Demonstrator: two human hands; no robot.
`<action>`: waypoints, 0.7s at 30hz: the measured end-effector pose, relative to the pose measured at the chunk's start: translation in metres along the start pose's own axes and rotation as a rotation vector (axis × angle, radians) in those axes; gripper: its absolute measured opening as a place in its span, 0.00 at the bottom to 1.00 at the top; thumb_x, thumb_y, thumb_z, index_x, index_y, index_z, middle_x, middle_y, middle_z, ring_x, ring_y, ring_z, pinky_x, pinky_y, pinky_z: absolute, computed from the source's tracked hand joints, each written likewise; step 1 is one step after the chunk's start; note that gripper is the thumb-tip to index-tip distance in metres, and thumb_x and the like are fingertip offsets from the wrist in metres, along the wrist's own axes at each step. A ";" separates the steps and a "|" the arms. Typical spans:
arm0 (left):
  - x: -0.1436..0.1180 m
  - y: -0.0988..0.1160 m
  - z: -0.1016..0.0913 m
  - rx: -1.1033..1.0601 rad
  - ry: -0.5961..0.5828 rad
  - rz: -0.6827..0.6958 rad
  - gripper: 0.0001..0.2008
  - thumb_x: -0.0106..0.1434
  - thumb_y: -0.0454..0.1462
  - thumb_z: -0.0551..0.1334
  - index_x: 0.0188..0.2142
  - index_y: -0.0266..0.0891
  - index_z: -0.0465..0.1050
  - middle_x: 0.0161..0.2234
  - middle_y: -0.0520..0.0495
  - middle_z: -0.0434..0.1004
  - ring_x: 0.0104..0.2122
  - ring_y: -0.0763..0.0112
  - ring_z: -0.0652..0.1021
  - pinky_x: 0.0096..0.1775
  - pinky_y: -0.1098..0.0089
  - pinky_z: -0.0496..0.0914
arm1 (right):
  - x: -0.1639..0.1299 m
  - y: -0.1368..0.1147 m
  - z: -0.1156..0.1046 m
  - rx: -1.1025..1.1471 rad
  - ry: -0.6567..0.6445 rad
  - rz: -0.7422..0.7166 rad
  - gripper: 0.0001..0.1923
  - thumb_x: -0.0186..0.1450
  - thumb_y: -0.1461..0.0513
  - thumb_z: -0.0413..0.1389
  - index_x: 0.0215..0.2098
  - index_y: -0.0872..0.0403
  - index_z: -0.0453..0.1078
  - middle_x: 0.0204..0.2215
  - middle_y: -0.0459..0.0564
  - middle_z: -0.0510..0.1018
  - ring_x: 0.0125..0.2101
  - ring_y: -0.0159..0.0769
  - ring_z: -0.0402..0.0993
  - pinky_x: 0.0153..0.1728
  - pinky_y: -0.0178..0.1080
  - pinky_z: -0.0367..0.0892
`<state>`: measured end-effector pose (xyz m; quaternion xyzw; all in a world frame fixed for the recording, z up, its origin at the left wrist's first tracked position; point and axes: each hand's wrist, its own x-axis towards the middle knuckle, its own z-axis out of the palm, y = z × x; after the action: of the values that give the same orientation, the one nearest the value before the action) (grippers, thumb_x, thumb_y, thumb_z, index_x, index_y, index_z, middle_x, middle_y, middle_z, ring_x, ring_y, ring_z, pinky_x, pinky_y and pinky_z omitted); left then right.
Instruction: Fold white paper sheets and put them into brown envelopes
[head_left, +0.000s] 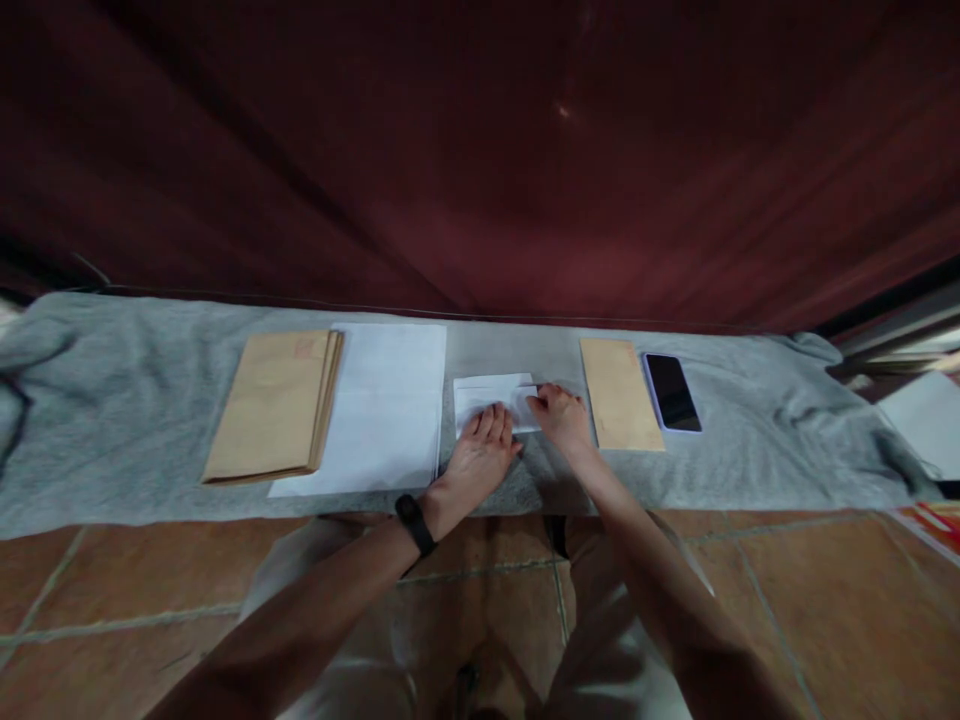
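A folded sheet of white paper point(469, 395) lies on the grey cloth in front of me. My left hand point(484, 443) rests flat on its near edge, fingers stretched over the paper. At the paper's right end, my right hand point(561, 415) has its fingers curled and pinched on the edge. Right of that hand lies a single brown envelope point(621, 395). To the left is a stack of blank white sheets point(390, 405), partly under a pile of brown envelopes point(274, 400).
A phone point(673, 393) lies face up beyond the single envelope. The grey cloth point(772, 440) covers a long narrow surface, with a dark red curtain-like backdrop point(480, 180) behind it. Tiled floor point(847, 590) shows below, and white paper point(922, 420) is at the far right.
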<state>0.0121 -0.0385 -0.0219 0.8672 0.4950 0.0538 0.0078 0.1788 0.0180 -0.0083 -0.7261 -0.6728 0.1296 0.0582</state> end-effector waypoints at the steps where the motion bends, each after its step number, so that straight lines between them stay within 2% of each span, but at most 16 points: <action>1: 0.000 0.000 0.000 0.006 -0.005 0.000 0.26 0.75 0.41 0.51 0.65 0.27 0.65 0.66 0.27 0.65 0.65 0.49 0.68 0.61 0.53 0.64 | 0.000 0.000 0.001 -0.005 0.005 0.002 0.13 0.74 0.55 0.52 0.42 0.51 0.76 0.44 0.54 0.84 0.45 0.41 0.79 0.49 0.40 0.62; 21: 0.000 0.000 0.000 -0.044 -0.022 -0.038 0.30 0.75 0.43 0.50 0.68 0.24 0.58 0.69 0.27 0.60 0.69 0.48 0.63 0.66 0.52 0.57 | 0.002 -0.003 0.005 -0.014 0.050 0.028 0.14 0.75 0.53 0.51 0.45 0.52 0.75 0.43 0.55 0.84 0.45 0.43 0.80 0.50 0.42 0.63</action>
<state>0.0127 -0.0383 -0.0220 0.8577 0.5101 0.0551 0.0334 0.1751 0.0198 -0.0125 -0.7387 -0.6619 0.1075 0.0680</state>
